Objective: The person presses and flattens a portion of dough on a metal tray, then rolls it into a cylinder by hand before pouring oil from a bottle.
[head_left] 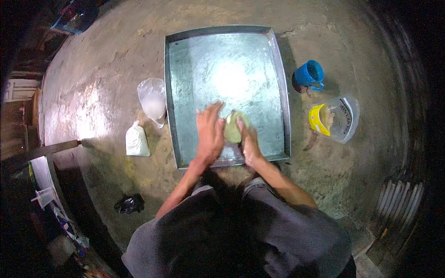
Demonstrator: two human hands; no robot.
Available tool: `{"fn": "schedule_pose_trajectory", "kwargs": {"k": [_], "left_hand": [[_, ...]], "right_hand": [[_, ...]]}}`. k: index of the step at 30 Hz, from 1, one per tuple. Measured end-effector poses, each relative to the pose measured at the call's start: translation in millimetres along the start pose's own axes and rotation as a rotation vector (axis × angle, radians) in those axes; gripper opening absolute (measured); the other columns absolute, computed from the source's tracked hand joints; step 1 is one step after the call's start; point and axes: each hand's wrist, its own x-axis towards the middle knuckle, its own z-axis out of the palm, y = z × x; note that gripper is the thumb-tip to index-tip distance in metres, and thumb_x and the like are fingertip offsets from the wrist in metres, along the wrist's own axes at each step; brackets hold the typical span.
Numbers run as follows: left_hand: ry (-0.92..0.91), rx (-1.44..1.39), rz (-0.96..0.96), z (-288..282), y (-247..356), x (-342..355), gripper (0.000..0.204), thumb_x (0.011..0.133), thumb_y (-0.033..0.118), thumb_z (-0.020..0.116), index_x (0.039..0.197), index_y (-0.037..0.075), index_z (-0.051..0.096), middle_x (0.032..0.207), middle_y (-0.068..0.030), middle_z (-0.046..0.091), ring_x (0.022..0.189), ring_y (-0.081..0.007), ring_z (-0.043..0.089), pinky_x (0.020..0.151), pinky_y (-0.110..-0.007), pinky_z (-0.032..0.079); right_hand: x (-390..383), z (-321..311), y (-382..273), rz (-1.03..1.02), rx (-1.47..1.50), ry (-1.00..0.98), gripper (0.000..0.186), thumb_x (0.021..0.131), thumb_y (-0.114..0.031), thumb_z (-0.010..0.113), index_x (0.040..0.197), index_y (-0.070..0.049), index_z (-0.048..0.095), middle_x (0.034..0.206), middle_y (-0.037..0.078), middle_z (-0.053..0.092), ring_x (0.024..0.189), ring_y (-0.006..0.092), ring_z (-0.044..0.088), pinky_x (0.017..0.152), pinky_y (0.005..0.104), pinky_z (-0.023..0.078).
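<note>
A pale yellow-green lump of dough [234,128] is between my two hands, over the near part of a large shallow metal tray [190,69]. My right hand [249,141] grips the dough from its right side, with the thumb over its top. My left hand [210,132] lies to the left of the lump, fingers stretched out and a little apart, the thumb side close to the dough. Whether the left thumb touches it is hard to tell. Both hands are slightly blurred, and the right fingers are partly hidden by the dough.
Left of the tray are a clear plastic bag of white stuff [152,103] and a tied white bag [137,140]. To the right stand a blue mug [309,74] and a clear pouch with a yellow part [340,119]. A black plastic bag [130,204] lies lower left.
</note>
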Motion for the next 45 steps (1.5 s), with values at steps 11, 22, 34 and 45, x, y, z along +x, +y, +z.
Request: {"fn": "schedule_pose_trajectory", "kwargs": {"k": [11, 22, 34, 45], "left_hand": [[0.075, 0.155, -0.025, -59.8, -58.1, -28.9, 0.03, 0.108, 0.021, 0.05, 0.117, 0.002, 0.071, 0.139, -0.015, 0.061, 0.142, -0.0365, 0.044, 0.118, -0.049, 0.033], [0.141, 0.21, -0.091, -58.7, -103.9, -80.0, 0.036, 0.102, 0.015, 0.059, 0.136, 0.004, 0.057, 0.155, -0.0185, 0.044, 0.15, -0.0414, 0.032, 0.122, -0.053, 0.026], [0.132, 0.133, -0.039, -49.4, -112.0, -85.7, 0.058, 0.101, 0.02, 0.059, 0.153, 0.005, 0.038, 0.163, -0.0245, 0.03, 0.153, -0.0497, 0.02, 0.123, -0.061, 0.017], [0.042, 0.116, 0.02, -51.6, -105.0, -79.5, 0.065, 0.095, 0.014, 0.067, 0.153, 0.004, 0.039, 0.163, -0.024, 0.03, 0.153, -0.0491, 0.022, 0.122, -0.06, 0.019]], "right_hand": [[12.4, -13.1, 18.6, -0.793, -1.765, -0.529, 0.075, 0.097, -0.041, 0.063, 0.16, -0.01, 0.035, 0.163, 0.022, 0.035, 0.151, 0.0418, 0.031, 0.123, 0.0673, 0.017], [76.6, 31.7, 34.2, -0.916, -1.722, -0.437, 0.07, 0.102, -0.051, 0.05, 0.16, -0.016, 0.036, 0.164, 0.023, 0.031, 0.153, 0.0432, 0.025, 0.123, 0.0682, 0.015], [59.9, 24.8, 44.7, -0.829, -1.804, -0.677, 0.086, 0.095, -0.066, 0.049, 0.166, -0.026, 0.021, 0.167, 0.021, 0.027, 0.154, 0.0427, 0.026, 0.122, 0.0714, 0.015], [62.5, 22.8, 46.2, -0.914, -1.862, -0.552, 0.089, 0.093, -0.066, 0.054, 0.165, -0.024, 0.024, 0.17, 0.019, 0.022, 0.154, 0.0416, 0.026, 0.124, 0.0659, 0.015]]}}
